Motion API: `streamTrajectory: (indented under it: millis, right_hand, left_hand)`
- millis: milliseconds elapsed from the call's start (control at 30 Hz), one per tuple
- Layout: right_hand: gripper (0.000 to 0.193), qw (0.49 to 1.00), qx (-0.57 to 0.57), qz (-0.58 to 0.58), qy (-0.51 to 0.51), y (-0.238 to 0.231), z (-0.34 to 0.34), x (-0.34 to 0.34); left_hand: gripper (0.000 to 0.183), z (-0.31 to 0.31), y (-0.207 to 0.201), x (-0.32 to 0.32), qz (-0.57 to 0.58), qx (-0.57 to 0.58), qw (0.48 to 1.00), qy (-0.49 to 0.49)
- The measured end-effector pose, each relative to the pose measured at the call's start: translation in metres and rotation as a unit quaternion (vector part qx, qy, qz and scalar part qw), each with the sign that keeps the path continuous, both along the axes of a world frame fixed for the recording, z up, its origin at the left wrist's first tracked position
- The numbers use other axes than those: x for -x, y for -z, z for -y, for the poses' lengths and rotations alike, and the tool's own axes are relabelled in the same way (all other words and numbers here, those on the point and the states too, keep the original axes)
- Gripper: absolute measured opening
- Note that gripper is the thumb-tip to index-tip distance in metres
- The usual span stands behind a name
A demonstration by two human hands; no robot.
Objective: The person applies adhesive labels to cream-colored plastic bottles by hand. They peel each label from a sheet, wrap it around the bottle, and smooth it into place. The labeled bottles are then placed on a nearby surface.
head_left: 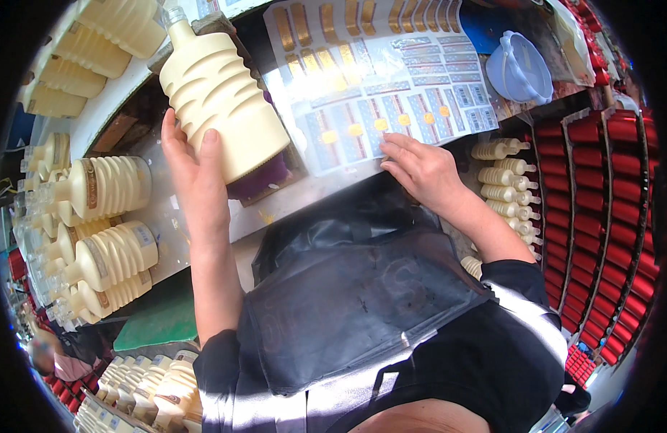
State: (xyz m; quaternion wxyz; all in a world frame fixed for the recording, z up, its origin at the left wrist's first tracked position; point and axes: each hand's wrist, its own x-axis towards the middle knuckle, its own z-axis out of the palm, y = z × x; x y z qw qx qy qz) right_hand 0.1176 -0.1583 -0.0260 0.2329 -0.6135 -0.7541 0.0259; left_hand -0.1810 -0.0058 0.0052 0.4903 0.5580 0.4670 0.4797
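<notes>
My left hand (199, 173) grips a cream-coloured bottle (221, 108) with wavy ridges and a clear neck. The bottle lies tilted on a dark rest with purple cloth (265, 177), its neck toward the far left and its base toward me. No label shows on the side facing up. To its right, a sheet of labels (420, 79) with gold and pale printed pieces lies on the table. The fingers of my right hand (428, 172) are pinched together at the sheet's near edge, over one row of labels. Whatever is between the fingertips is too small to make out.
A pale blue plastic basin (519, 68) stands at the far right. Labelled cream bottles (111, 187) lie stacked on the left, with more (171, 382) at lower left and others (501, 191) on the right. Rows of red bottles (589, 216) fill the right side.
</notes>
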Motion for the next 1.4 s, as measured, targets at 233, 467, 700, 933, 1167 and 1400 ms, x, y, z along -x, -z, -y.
streamTrajectory:
  millis: [233,467,700,933,1167,1400]
  right_hand:
    - [0.026,0.996,-0.005,-0.051,0.072,-0.005,-0.033,-0.02]
    - [0.03,0.979,0.08,-0.125,0.14,-0.008,-0.083,-0.044]
    - [0.032,0.98,0.108,-0.091,0.141,-0.001,-0.129,-0.05]
    - [0.032,0.978,0.131,-0.07,0.146,0.005,-0.143,-0.053]
    - [0.031,0.976,0.149,-0.042,0.154,0.01,-0.149,-0.05]
    - [0.027,0.97,0.136,-0.095,0.18,0.013,-0.149,-0.052]
  left_hand:
    - [0.071,0.0,-0.004,0.0,-0.004,-0.002,1.0,0.009]
    - [0.071,-0.001,-0.005,0.0,-0.028,0.005,1.0,-0.004]
    - [0.076,-0.004,-0.002,0.001,-0.023,-0.004,1.0,-0.002]
    - [0.08,-0.005,-0.001,0.002,-0.038,-0.011,0.999,0.0]
    - [0.081,-0.003,-0.003,-0.001,-0.07,-0.045,0.996,-0.038]
    - [0.055,0.009,-0.029,-0.01,-0.15,-0.308,0.939,-0.012]
